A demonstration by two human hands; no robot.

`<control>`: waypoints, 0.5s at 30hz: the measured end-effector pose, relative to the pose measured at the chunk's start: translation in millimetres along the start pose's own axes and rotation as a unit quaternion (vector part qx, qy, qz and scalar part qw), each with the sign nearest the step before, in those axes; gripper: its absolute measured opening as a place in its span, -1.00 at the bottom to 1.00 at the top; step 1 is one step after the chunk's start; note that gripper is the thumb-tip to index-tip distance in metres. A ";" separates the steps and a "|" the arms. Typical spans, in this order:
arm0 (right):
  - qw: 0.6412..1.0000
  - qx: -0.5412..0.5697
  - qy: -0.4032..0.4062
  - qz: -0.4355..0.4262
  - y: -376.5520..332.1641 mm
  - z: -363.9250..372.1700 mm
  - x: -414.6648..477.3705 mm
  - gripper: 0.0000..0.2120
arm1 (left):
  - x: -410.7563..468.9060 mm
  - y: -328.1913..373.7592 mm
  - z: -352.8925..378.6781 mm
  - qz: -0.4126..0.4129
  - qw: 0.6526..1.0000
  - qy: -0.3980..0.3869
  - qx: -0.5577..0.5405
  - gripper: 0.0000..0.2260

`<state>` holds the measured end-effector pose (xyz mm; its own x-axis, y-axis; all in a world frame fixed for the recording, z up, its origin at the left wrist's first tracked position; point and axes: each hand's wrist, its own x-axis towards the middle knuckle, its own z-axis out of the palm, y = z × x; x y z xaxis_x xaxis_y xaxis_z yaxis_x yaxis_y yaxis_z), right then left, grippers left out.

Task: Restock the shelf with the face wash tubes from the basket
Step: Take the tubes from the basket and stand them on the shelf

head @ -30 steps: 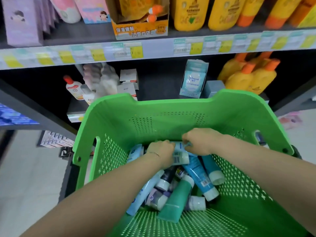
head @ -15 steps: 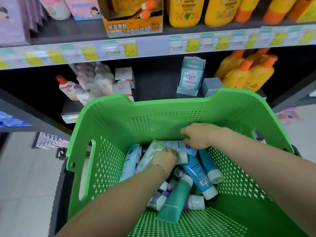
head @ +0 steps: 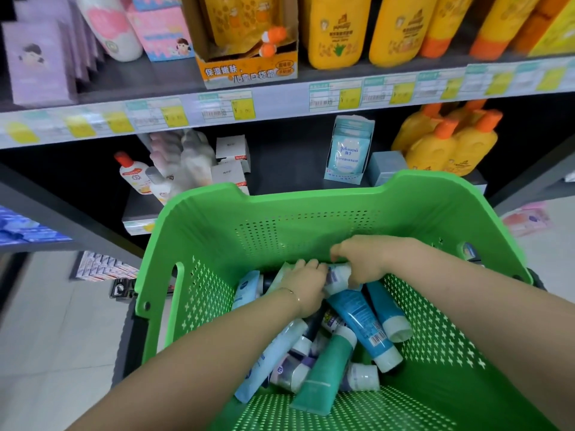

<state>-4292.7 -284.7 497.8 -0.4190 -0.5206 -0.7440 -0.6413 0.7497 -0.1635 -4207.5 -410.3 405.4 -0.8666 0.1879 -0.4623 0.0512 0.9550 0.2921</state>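
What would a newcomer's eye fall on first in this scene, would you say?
The bright green basket fills the foreground, with a jumble of face wash tubes in its bottom. Both hands are down among them, the right hand gripping a pale tube beside the left hand. Yellow bottles line the shelf above.

We record the green perforated plastic basket [head: 280, 213] as smooth and semi-matt. The plastic face wash tubes [head: 357, 318] and the yellow plastic bottles [head: 336, 32] are glossy.
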 end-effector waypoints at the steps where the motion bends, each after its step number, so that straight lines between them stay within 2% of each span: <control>1: 1.000 -0.007 -0.001 -0.001 -0.4 0.1 -0.3 -0.38 | 0.3 -1.7 -7.1 0.007 1.000 -0.016 0.006 -0.68; 6: 0.997 -0.031 0.075 -0.018 0.4 -1.5 -1.5 -0.58 | 0.3 -9.4 -42.1 0.033 0.990 -0.121 -0.059 -0.70; 10: 0.994 -0.004 0.101 -0.045 3.1 -13.1 -11.2 -0.58 | -7.6 -16.8 -63.7 0.023 0.977 -0.105 -0.184 -0.84; 11: 0.993 0.004 0.104 -0.049 3.0 -16.6 -13.8 -0.58 | -10.8 -20.6 -67.6 0.013 0.971 -0.099 -0.217 -0.82; 13: 0.992 0.025 0.109 -0.052 2.6 -22.6 -17.1 -0.59 | -19.5 -27.3 -74.9 0.003 0.966 -0.086 -0.244 -0.59; 15: 0.991 0.047 0.111 -0.053 2.0 -27.9 -18.0 -0.61 | -24.9 -34.5 -77.7 0.008 0.974 -0.062 -0.217 -0.36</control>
<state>-4304.4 -285.2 529.0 -0.4898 -0.6674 -0.5609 -0.6312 0.7153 -0.2999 -4226.3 -465.8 471.8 -0.7989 0.2542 -0.5451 -0.1738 0.7701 0.6138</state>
